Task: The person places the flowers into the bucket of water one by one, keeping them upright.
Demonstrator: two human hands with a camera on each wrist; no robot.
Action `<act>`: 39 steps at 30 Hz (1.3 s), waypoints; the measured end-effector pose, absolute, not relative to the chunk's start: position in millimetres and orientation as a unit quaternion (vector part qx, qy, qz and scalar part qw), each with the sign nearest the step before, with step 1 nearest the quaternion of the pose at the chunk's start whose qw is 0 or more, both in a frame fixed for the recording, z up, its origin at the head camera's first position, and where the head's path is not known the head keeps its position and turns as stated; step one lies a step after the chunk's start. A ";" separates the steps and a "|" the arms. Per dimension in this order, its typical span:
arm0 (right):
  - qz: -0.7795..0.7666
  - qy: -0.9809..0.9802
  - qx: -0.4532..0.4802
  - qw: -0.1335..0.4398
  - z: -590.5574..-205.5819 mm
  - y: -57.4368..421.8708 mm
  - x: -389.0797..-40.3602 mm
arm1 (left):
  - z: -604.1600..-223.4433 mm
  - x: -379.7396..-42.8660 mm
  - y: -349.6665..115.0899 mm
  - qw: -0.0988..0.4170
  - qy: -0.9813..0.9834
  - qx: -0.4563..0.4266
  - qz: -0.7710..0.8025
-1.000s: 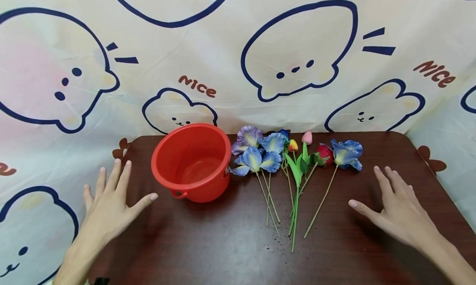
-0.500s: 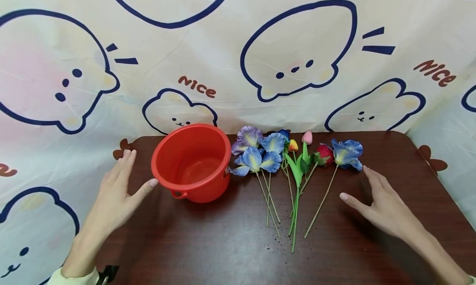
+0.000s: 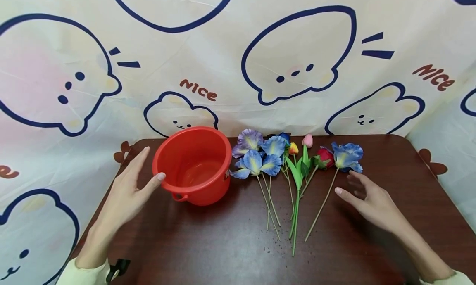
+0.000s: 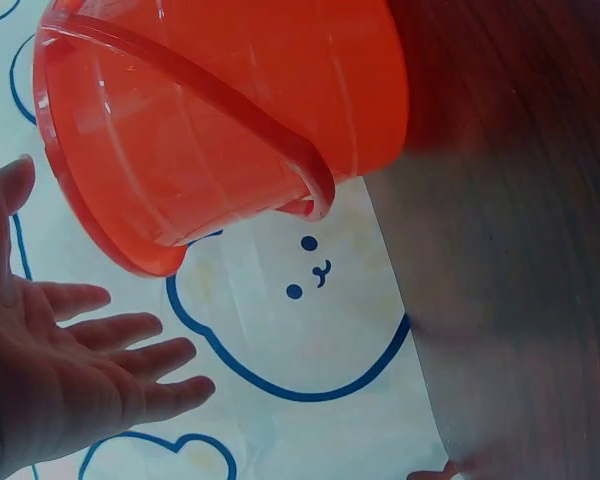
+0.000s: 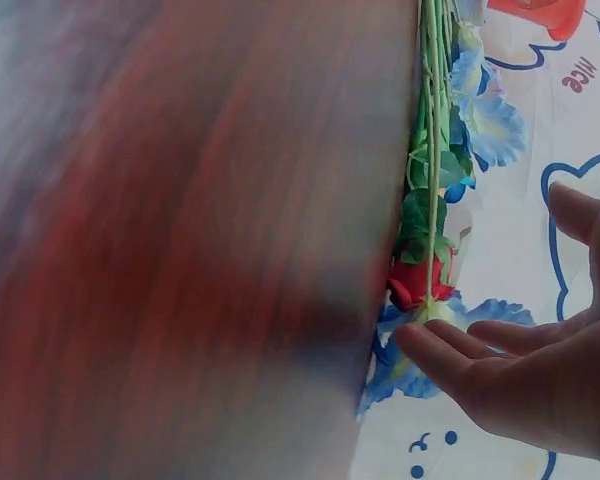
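My left hand [image 3: 124, 198] is to the left of a red plastic bucket [image 3: 213, 192], fingers extended and thumb held apart. In the head view the thumb tip meets the bucket's rim; the left wrist view shows the hand apart from it, with the bucket's handle [image 4: 230, 100] hanging down its side. My right hand [image 3: 375, 204] hovers by a blue iris [image 3: 347, 155] at the right end of the artificial flowers, its fingers loosely bent and holding nothing. Whether the fingertips touch the petals I cannot tell. A red rose [image 3: 325, 157] lies just left of that iris.
Between bucket and rose lie several blue irises [image 3: 253, 162], a purple iris [image 3: 250, 139], a pink tulip [image 3: 307, 141] and a yellow-orange tulip [image 3: 293, 148], stems toward me. Dark crumbs dot the brown table [image 3: 223, 252]. A printed cloth [image 3: 230, 62] hangs behind the table.
Both hands have moved inward: the left to the right toward the bucket, the right to the left toward the blue iris. The bucket and flowers stay in place.
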State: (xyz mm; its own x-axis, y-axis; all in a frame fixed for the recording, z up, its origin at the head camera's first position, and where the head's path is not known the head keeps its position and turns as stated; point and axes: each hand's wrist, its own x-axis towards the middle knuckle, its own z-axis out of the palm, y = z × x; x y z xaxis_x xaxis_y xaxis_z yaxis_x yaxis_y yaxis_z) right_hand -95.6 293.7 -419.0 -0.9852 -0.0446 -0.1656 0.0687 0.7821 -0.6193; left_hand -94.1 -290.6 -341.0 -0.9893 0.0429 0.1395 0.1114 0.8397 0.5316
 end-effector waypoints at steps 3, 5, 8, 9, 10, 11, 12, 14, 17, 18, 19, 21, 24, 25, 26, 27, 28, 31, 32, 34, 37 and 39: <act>-0.360 0.929 0.017 0.087 -420.6 293.1 -98.7 | -341.7 -95.8 -288.3 0.062 -0.955 -0.031 -0.288; -0.384 0.919 0.026 0.089 -421.2 294.2 -101.0 | -342.5 -96.8 -288.2 0.066 -0.954 -0.027 -0.292; -0.444 0.890 0.039 0.102 -422.6 297.0 -105.1 | -343.3 -97.7 -289.9 0.072 -0.951 -0.026 -0.300; -0.468 0.876 0.042 0.108 -423.3 297.8 -106.5 | -343.3 -97.8 -290.4 0.074 -0.950 -0.025 -0.302; -0.492 0.862 0.045 0.115 -424.2 298.4 -107.9 | -343.3 -97.8 -290.9 0.076 -0.949 -0.025 -0.305; -0.514 0.848 0.048 0.121 -425.2 299.1 -109.4 | -343.6 -98.0 -291.3 0.076 -0.948 -0.025 -0.308; -0.537 0.832 0.053 0.128 -426.3 299.7 -111.1 | -343.6 -98.1 -291.4 0.078 -0.946 -0.026 -0.313; -0.581 0.799 0.063 0.142 -428.4 300.4 -114.2 | -343.7 -98.9 -291.2 0.079 -0.942 -0.030 -0.325; -0.626 0.760 0.075 0.158 -431.6 301.2 -118.0 | -345.4 -100.9 -290.4 0.077 -0.935 -0.038 -0.345; -0.641 0.746 0.079 0.163 -432.8 301.3 -119.0 | -345.8 -101.5 -290.0 0.075 -0.933 -0.040 -0.351; -0.653 0.733 0.083 0.168 -434.1 301.2 -119.7 | -346.6 -102.5 -289.9 0.072 -0.931 -0.042 -0.356; -0.672 0.713 0.087 0.176 -436.8 300.3 -120.7 | -348.9 -103.8 -289.8 0.066 -0.926 -0.044 -0.370; -0.685 0.699 0.087 0.185 -441.8 298.5 -121.9 | -352.9 -105.1 -290.3 0.058 -0.916 -0.043 -0.394; -0.686 0.697 0.087 0.188 -443.4 297.9 -122.2 | -354.4 -105.5 -290.7 0.056 -0.912 -0.042 -0.404; -0.686 0.697 0.088 0.191 -444.7 297.2 -122.5 | -356.1 -106.2 -291.2 0.055 -0.908 -0.041 -0.412; -0.685 0.697 0.088 0.194 -446.1 296.9 -122.8 | -357.6 -106.4 -291.5 0.053 -0.905 -0.039 -0.421; -0.685 0.696 0.088 0.196 -447.5 296.7 -123.2 | -359.0 -106.7 -291.9 0.052 -0.901 -0.036 -0.430; -0.685 0.694 0.091 0.202 -449.6 295.9 -124.1 | -362.5 -107.5 -293.0 0.049 -0.887 -0.025 -0.458; -0.685 0.693 0.092 0.203 -450.1 295.7 -124.4 | -363.5 -107.7 -293.2 0.049 -0.883 -0.023 -0.467; -0.687 0.692 0.089 0.204 -450.7 294.9 -125.1 | -364.9 -107.5 -293.4 0.054 -0.874 -0.019 -0.483; -0.689 0.688 0.091 0.207 -450.5 293.4 -126.3 | -366.6 -107.3 -293.3 0.065 -0.864 -0.014 -0.500; -0.691 0.685 0.093 0.211 -450.2 292.2 -127.2 | -368.2 -106.8 -293.1 0.072 -0.852 -0.011 -0.519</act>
State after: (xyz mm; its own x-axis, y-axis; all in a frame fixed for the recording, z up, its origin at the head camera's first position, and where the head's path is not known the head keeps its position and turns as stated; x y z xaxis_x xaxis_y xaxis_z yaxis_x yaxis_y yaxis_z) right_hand -127.2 292.2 -450.2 -0.8935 -0.1643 -0.4179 0.4194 0.0269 -0.9074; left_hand -106.8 -293.1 -368.2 -0.9895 -0.0566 0.1333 0.0925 0.4613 0.8824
